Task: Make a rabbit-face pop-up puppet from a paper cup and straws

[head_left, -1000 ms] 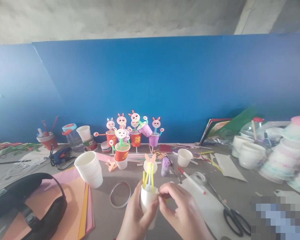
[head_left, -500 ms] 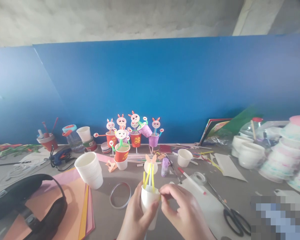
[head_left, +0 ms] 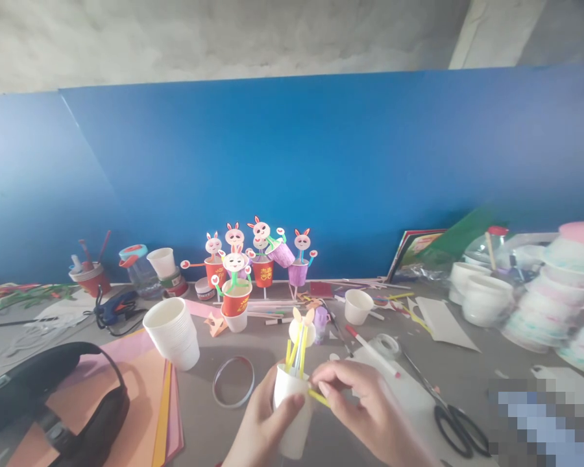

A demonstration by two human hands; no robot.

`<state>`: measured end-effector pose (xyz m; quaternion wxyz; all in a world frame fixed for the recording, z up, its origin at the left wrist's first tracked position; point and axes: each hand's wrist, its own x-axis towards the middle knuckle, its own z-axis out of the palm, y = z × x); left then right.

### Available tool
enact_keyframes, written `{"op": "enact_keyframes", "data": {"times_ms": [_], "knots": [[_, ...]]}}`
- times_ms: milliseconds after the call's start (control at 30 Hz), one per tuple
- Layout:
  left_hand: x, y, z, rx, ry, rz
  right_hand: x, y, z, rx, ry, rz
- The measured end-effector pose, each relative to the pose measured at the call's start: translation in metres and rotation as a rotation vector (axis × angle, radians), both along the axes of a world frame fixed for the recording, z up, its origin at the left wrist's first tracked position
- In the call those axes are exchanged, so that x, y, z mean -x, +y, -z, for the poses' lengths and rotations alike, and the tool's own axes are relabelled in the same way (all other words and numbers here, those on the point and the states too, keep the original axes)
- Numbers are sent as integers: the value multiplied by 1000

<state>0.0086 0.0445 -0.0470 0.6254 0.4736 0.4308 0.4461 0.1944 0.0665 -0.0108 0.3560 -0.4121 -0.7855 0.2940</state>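
My left hand (head_left: 257,425) is wrapped round a white paper cup (head_left: 292,415) held low in the middle. Yellow straws (head_left: 296,353) and a white rabbit-head cutout (head_left: 302,328) with peach ears stick up out of the cup. My right hand (head_left: 370,415) pinches a yellow straw (head_left: 318,397) that juts out from the cup's right side. Both hands are closed.
Finished rabbit cups (head_left: 253,263) stand at the blue wall. A stack of white cups (head_left: 172,331), coloured paper sheets (head_left: 150,402), a tape ring (head_left: 233,381), black headphones (head_left: 53,402), a red-capped pen (head_left: 372,350), scissors (head_left: 455,425) and stacked bowls (head_left: 555,305) lie about.
The cup has tilted a little to the right, so the rabbit head now leans right. My right fingers have drawn the yellow side straw further out.
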Motion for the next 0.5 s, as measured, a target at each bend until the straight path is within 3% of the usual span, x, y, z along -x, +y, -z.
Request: {"op": "enact_keyframes", "data": {"times_ms": [100,300,500], "knots": [[2,-1,0,32,-58,40,-4,1,-1,-60,4,-49],[1,-2,-4,-11,-8,0,-2,1,7,-514,-51,-28],[0,-3,-1,-53,47,6,-1,-2,2,-670,-147,27]]}}
